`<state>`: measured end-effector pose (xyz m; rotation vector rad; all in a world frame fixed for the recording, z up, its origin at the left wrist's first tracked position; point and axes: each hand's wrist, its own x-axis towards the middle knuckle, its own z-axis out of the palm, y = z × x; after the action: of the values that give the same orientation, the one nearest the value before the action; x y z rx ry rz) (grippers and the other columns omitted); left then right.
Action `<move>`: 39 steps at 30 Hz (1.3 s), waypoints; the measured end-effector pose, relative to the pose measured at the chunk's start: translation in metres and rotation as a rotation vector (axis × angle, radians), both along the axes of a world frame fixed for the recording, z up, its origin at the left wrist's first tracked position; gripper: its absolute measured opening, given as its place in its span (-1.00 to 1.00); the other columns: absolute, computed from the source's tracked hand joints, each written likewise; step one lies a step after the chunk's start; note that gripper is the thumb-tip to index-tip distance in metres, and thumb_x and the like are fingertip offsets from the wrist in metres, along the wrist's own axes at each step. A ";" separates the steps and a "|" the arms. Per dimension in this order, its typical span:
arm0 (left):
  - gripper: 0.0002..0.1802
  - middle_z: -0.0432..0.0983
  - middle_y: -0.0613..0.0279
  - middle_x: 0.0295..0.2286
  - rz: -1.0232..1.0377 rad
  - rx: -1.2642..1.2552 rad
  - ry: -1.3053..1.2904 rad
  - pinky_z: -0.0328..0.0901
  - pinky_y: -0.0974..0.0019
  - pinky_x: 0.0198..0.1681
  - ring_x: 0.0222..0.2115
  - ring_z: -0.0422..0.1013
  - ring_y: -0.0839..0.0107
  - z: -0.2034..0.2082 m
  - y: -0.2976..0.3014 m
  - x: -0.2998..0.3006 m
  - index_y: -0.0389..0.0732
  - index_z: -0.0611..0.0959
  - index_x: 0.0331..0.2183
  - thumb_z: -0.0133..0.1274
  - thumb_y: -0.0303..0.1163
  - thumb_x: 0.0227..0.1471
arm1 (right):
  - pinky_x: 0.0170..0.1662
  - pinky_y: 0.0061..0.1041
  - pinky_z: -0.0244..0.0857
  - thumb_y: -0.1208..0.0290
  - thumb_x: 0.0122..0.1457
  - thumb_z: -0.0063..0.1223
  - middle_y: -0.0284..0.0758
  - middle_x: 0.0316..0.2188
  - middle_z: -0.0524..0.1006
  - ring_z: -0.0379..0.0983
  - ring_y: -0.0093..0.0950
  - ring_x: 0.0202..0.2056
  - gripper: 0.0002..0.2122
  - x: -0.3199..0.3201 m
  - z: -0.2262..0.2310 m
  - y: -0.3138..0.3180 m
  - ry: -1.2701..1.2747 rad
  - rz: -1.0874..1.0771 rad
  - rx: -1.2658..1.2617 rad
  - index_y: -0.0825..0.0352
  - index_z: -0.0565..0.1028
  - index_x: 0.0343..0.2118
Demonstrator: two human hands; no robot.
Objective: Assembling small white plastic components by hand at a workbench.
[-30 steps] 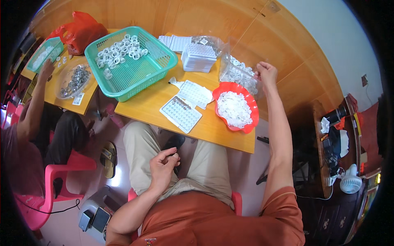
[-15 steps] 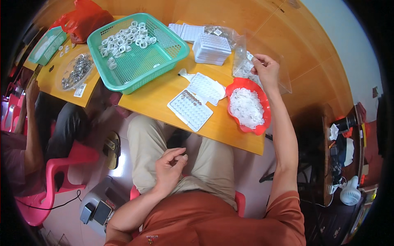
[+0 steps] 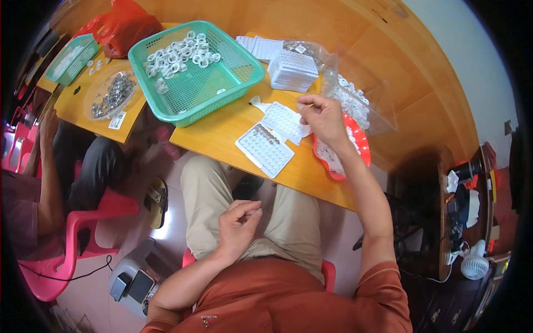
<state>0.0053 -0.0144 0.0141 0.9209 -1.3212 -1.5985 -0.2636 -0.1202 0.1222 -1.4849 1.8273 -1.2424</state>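
My right hand (image 3: pixel 326 119) hovers above the table between a white dimpled tray (image 3: pixel 282 121) and a red scalloped bowl (image 3: pixel 360 140) of small white pieces. Its thumb and forefinger are pinched; whatever lies between them is too small to make out. Over my lap, my left hand (image 3: pixel 239 225) is closed, thumb against curled fingers, and anything inside is hidden. Nearest the table's front edge lies another white tray (image 3: pixel 269 157) with round hollows, a few dark metallic pieces along its far rows. A clear plastic bag of white ring-shaped parts (image 3: pixel 351 100) rests beyond the bowl.
A green basket (image 3: pixel 191 119) with white rings stands left of the trays. Behind them are a stack of white trays (image 3: pixel 292 71) and a bag of metal parts (image 3: pixel 305 50). A co-worker's arm (image 3: pixel 49 172) is at far left, near a dish of metal parts (image 3: pixel 115 94).
My right hand has moved left and toward me, from the bag of white rings to between the tray and the bowl. My left hand stays closed over my lap. The view has shifted slightly.
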 end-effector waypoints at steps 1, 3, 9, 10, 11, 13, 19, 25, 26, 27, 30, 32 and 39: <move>-0.81 0.50 0.26 -0.34 0.000 -0.060 -0.069 0.29 0.56 -0.35 -0.42 0.39 0.61 0.003 -0.001 -0.001 -0.30 0.67 -0.25 0.14 -0.59 0.01 | -0.47 -0.66 0.32 0.50 0.10 0.14 -0.39 -0.52 0.55 0.44 -0.67 -0.51 -0.84 0.001 -0.007 0.008 -0.011 0.026 -0.022 0.44 0.57 -0.27; -0.82 0.52 0.24 -0.36 0.007 -0.144 -0.158 0.31 0.54 -0.34 -0.42 0.40 0.57 0.010 -0.004 -0.002 -0.29 0.68 -0.26 0.14 -0.58 0.01 | -0.42 -0.64 0.34 0.55 0.12 0.11 -0.40 -0.47 0.54 0.45 -0.65 -0.45 -0.87 0.013 -0.012 0.027 0.020 0.077 -0.062 0.43 0.56 -0.28; -0.84 0.50 0.19 -0.31 -0.057 -0.172 -0.129 0.35 0.50 -0.29 -0.36 0.42 0.52 -0.011 -0.002 -0.003 -0.36 0.66 -0.27 0.13 -0.61 0.02 | -0.32 -0.37 0.42 0.50 0.07 0.09 -0.23 -0.39 0.51 0.51 -0.28 -0.36 -0.90 0.082 -0.018 0.132 0.610 0.298 -0.316 0.39 0.51 -0.37; -0.84 0.49 0.19 -0.32 -0.047 -0.188 -0.125 0.35 0.50 -0.30 -0.37 0.42 0.51 -0.020 -0.001 -0.001 -0.37 0.65 -0.27 0.11 -0.60 0.03 | -0.34 -0.37 0.42 0.49 0.05 0.10 -0.23 -0.34 0.50 0.50 -0.29 -0.36 -0.89 0.091 -0.014 0.156 0.545 0.292 -0.238 0.37 0.52 -0.35; -0.84 0.48 0.20 -0.33 -0.070 -0.180 -0.094 0.34 0.50 -0.32 -0.38 0.41 0.51 -0.017 0.003 -0.005 -0.38 0.64 -0.26 0.10 -0.60 0.04 | -0.35 -0.37 0.42 0.48 0.05 0.09 -0.24 -0.34 0.50 0.50 -0.29 -0.36 -0.88 0.093 -0.016 0.181 0.520 0.233 -0.185 0.36 0.51 -0.34; -0.83 0.46 0.21 -0.34 -0.109 -0.146 -0.090 0.33 0.51 -0.34 -0.40 0.39 0.51 -0.014 0.009 -0.008 -0.40 0.63 -0.25 0.07 -0.60 0.06 | -0.36 -0.37 0.42 0.47 0.06 0.08 -0.24 -0.34 0.50 0.49 -0.29 -0.36 -0.88 0.091 -0.035 0.226 0.508 0.102 -0.130 0.35 0.51 -0.33; -0.83 0.42 0.25 -0.42 -0.220 -0.124 -0.102 0.27 0.49 -0.38 -0.46 0.34 0.52 -0.041 0.014 -0.003 -0.42 0.60 -0.25 0.08 -0.57 0.07 | -0.35 -0.31 0.41 0.47 0.10 0.02 -0.27 -0.34 0.50 0.49 -0.26 -0.34 -0.90 0.070 -0.095 0.351 0.651 -0.311 -0.024 0.31 0.50 -0.33; -0.83 0.43 0.25 -0.41 -0.232 -0.194 -0.164 0.28 0.47 -0.35 -0.43 0.34 0.51 -0.041 0.017 0.000 -0.43 0.59 -0.25 0.08 -0.57 0.07 | -0.31 -0.24 0.39 0.46 0.11 -0.01 -0.27 -0.32 0.51 0.49 -0.22 -0.31 -0.88 0.063 -0.079 0.373 0.576 -0.504 0.299 0.32 0.50 -0.30; -0.83 0.43 0.25 -0.41 -0.213 -0.198 -0.170 0.28 0.47 -0.35 -0.43 0.34 0.51 -0.040 0.017 0.001 -0.43 0.59 -0.25 0.08 -0.57 0.07 | -0.31 -0.24 0.39 0.45 0.11 0.00 -0.27 -0.31 0.51 0.49 -0.22 -0.31 -0.87 0.060 -0.086 0.370 0.574 -0.491 0.225 0.32 0.50 -0.30; -0.83 0.43 0.24 -0.39 -0.191 -0.163 -0.152 0.29 0.47 -0.33 -0.42 0.35 0.50 -0.039 0.016 0.001 -0.43 0.60 -0.26 0.08 -0.58 0.06 | -0.30 -0.25 0.39 0.43 0.12 0.01 -0.27 -0.31 0.51 0.49 -0.22 -0.31 -0.87 0.055 -0.095 0.362 0.567 -0.462 0.147 0.33 0.50 -0.30; -0.84 0.46 0.19 -0.34 -0.125 -0.202 -0.186 0.33 0.45 -0.29 -0.37 0.39 0.45 -0.043 0.009 0.002 -0.42 0.62 -0.27 0.08 -0.60 0.04 | -0.29 -0.28 0.40 0.44 0.11 0.03 -0.25 -0.33 0.52 0.49 -0.22 -0.31 -0.89 0.052 -0.120 0.338 0.486 -0.422 0.137 0.34 0.51 -0.34; -0.83 0.48 0.15 -0.33 -0.092 -0.225 -0.216 0.33 0.42 -0.24 -0.34 0.41 0.41 -0.029 0.009 -0.001 -0.40 0.63 -0.27 0.11 -0.60 0.01 | -0.30 -0.35 0.41 0.54 0.08 0.06 -0.21 -0.37 0.54 0.51 -0.22 -0.34 -0.93 0.057 -0.119 0.317 0.455 -0.366 -0.009 0.36 0.53 -0.38; -0.85 0.56 0.04 -0.40 0.148 -0.731 -0.447 0.41 0.25 -0.32 -0.38 0.50 0.17 -0.023 -0.005 0.018 -0.26 0.66 -0.34 0.13 -0.58 -0.07 | -0.26 -0.37 0.42 0.52 0.08 0.11 -0.16 -0.33 0.55 0.53 -0.21 -0.31 -0.89 0.112 -0.104 0.208 0.181 0.041 -0.071 0.40 0.55 -0.32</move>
<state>0.0230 -0.0192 -0.0089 0.8925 -1.9077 -0.6990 -0.1518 0.0878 0.0178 -1.7151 1.8729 -1.1976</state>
